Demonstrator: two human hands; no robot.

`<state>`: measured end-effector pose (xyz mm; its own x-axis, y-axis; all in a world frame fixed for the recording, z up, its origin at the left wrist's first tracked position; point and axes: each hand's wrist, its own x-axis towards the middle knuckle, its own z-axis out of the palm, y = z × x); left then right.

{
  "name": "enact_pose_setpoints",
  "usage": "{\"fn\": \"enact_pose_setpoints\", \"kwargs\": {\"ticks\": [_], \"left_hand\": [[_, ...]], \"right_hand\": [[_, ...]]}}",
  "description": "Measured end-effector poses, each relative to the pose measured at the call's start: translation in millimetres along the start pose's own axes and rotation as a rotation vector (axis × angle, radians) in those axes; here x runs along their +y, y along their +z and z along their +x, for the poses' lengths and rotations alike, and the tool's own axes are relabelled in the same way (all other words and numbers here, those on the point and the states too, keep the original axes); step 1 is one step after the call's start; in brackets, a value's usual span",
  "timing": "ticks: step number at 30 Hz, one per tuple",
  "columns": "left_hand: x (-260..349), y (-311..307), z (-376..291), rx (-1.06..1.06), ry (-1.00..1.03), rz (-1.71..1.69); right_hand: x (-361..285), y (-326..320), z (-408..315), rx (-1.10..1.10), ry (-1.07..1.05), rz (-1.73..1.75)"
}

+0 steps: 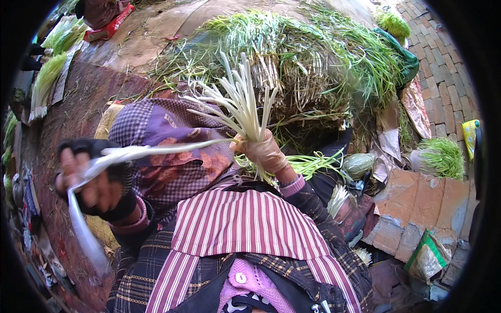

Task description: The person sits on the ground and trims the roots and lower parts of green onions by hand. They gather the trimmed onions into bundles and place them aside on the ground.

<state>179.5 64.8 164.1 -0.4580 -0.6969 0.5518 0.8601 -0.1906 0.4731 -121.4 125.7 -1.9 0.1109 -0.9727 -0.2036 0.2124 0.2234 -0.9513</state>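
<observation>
My right hand, in a thin clear glove, grips a bunch of pale, scallion-like stalks. Their white ends fan upward. A long white strip, plastic film by its look, stretches from the bunch across to my left hand. That hand wears a black fingerless glove and holds the strip, whose loose end hangs below; motion blurs both. Beneath the hands a checked cloth with a purple patch covers my lap. Green stalks lie just right of my right hand.
A large heap of green, rooted stalks lies ahead. Tied bundles sit at far left, near another person's dark-clad legs. Right are a grass-green bundle, flattened cardboard, a rounded wrapped object and brick paving.
</observation>
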Motion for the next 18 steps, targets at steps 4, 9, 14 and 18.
{"fn": "enact_pose_setpoints", "kwargs": {"ticks": [4,9,14,18], "left_hand": [[17.0,1.7,17.0,-0.034,0.109,0.085],[-10.3,-26.0,36.9,0.124,0.15,1.152],[-64.5,-23.8,12.2,0.05,-0.623,1.344],[-59.3,-27.8,-0.7,-0.085,-0.856,1.499]], "right_hand": [[12.2,-18.4,2.9,0.057,-0.018,0.269],[-12.4,-17.0,-0.9,0.085,-0.018,0.291],[-43.5,-10.3,-17.6,0.076,-0.002,0.253],[-46.3,-26.7,-16.2,0.061,-0.167,0.24]]}}
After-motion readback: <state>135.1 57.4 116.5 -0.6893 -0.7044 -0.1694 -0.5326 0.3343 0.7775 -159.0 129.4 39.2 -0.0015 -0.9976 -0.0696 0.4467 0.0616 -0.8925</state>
